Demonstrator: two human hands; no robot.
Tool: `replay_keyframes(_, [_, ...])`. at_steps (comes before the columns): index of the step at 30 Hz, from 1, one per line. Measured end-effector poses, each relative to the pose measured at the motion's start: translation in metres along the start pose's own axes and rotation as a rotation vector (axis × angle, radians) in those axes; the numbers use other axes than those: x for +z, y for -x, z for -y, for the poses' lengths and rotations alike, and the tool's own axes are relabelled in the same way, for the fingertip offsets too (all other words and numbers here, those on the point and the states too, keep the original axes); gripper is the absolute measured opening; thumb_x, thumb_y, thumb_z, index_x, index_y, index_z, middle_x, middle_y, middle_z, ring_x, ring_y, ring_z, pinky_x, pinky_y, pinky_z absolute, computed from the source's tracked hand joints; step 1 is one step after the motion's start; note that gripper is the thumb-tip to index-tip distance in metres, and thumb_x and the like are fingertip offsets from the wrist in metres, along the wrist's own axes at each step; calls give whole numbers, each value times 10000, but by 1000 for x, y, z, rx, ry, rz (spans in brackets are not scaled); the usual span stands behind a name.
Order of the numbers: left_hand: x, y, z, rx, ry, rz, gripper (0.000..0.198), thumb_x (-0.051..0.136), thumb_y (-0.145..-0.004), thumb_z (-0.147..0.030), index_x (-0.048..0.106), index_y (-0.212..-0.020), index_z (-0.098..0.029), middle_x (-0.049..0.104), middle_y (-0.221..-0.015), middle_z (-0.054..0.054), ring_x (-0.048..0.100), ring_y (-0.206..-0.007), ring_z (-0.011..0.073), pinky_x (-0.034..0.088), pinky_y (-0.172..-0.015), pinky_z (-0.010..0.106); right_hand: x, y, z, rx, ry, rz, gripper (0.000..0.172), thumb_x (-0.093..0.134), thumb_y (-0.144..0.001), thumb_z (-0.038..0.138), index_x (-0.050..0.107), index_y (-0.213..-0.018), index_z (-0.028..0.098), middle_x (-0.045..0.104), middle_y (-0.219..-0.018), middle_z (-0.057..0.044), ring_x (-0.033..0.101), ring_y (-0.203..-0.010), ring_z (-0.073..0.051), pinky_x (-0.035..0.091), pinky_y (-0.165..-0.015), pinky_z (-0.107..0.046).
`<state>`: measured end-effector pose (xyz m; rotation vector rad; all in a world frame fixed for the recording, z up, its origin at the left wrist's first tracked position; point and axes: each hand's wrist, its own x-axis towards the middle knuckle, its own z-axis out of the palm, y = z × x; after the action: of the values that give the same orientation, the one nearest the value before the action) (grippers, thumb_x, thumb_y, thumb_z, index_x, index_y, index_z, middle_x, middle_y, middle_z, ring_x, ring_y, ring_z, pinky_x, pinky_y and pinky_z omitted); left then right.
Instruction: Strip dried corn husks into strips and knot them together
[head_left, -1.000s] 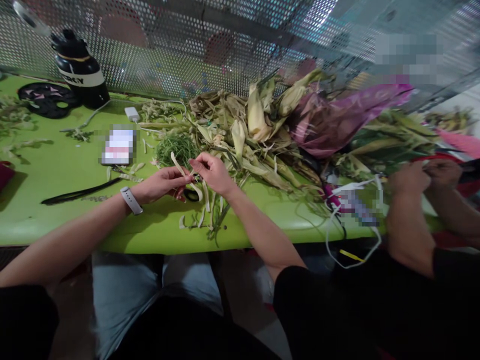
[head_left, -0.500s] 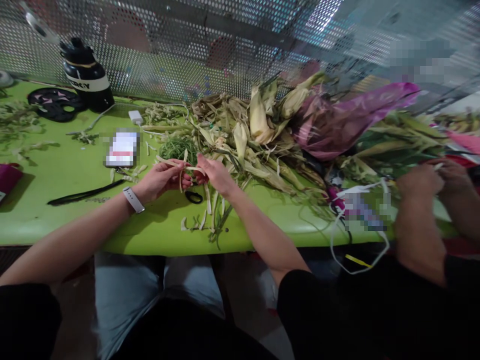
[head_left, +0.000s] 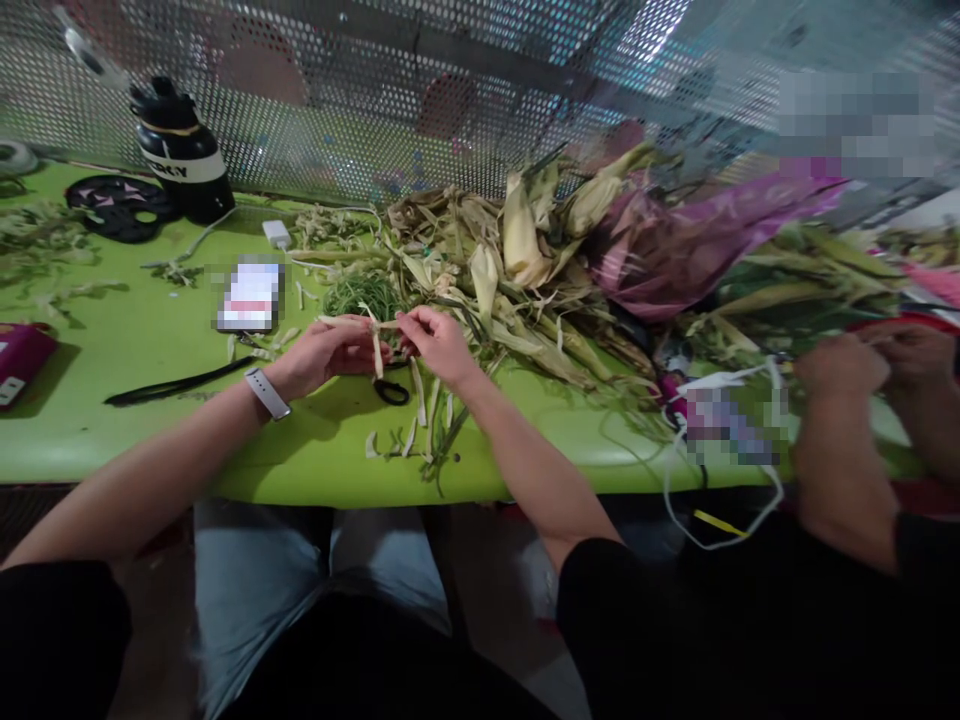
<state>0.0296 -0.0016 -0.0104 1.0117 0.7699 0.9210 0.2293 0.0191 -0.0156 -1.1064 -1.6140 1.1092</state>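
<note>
Pale strips of corn husk (head_left: 377,352) cross one another between my two hands, above the green tabletop. My left hand (head_left: 326,358), with a light watch band at the wrist, pinches them where they cross. One strip end hangs down and another points left over the fingers. On the other side my right hand (head_left: 444,348) has thumb and forefinger closed on a strip end stretched out to the right. Below the hands shows a black loop handle (head_left: 391,392), apparently of scissors. Loose husk strips (head_left: 420,395) lie beside it, and a bundle of thin green strands (head_left: 360,295) sits just behind.
A large heap of corn husks (head_left: 517,250) and a pink plastic bag (head_left: 660,260) fill the back right. A phone (head_left: 251,295), a black strap (head_left: 176,385) and a dark bottle (head_left: 184,165) are on the left. A co-worker's hands (head_left: 840,365) are at far right.
My right hand has drawn its strip end out straighter to the right. The strip that looped across between the hands now hangs down from the crossing. The view has shifted slightly.
</note>
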Motion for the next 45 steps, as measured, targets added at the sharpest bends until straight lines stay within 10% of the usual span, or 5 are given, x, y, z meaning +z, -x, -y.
replay_keyframes(7, [-2, 1, -3, 109, -269, -39, 357, 814, -718, -360, 680, -962, -138, 710, -781, 33, 665, -704, 137, 556, -729, 295, -4, -2, 0, 14, 5, -34, 478, 580, -810, 675, 530, -727, 207, 529, -589, 27, 500, -542, -118, 447, -558, -276])
replay_keyframes(12, [0, 1, -5, 315, -457, -99, 313, 811, -710, -388, 705, -864, -136, 683, -908, 50, 645, -809, 136, 522, -761, 272, -1, 9, 15, -339, 284, -258, 363, 590, -862, 576, 595, -854, 213, 611, -976, -65, 551, -1004, -205, 441, -912, -366])
replay_keyframes(18, [-4, -2, -5, 249, -491, -7, 306, 746, -772, -420, 737, -811, -116, 710, -770, 74, 661, -720, 153, 540, -717, 284, 2, 15, 19, -276, 301, 92, 426, 538, -886, 612, 570, -785, 199, 593, -755, -18, 533, -706, -158, 422, -714, -323])
replay_keyframes(25, [-3, 0, -6, 318, -520, -96, 303, 759, -753, -405, 713, -753, -106, 700, -718, 65, 634, -640, 117, 521, -620, 234, 1, 13, 13, -115, 177, 170, 445, 476, -907, 635, 547, -829, 203, 574, -728, 9, 520, -682, -133, 411, -677, -284])
replay_keyframes(45, [-6, 1, -1, 366, -511, -126, 348, 778, -739, -452, 709, -834, -124, 702, -747, 62, 644, -668, 129, 549, -643, 258, 1, 7, 3, -307, 252, 223, 238, 547, -918, 441, 596, -867, 214, 607, -786, -10, 551, -723, -153, 461, -741, -315])
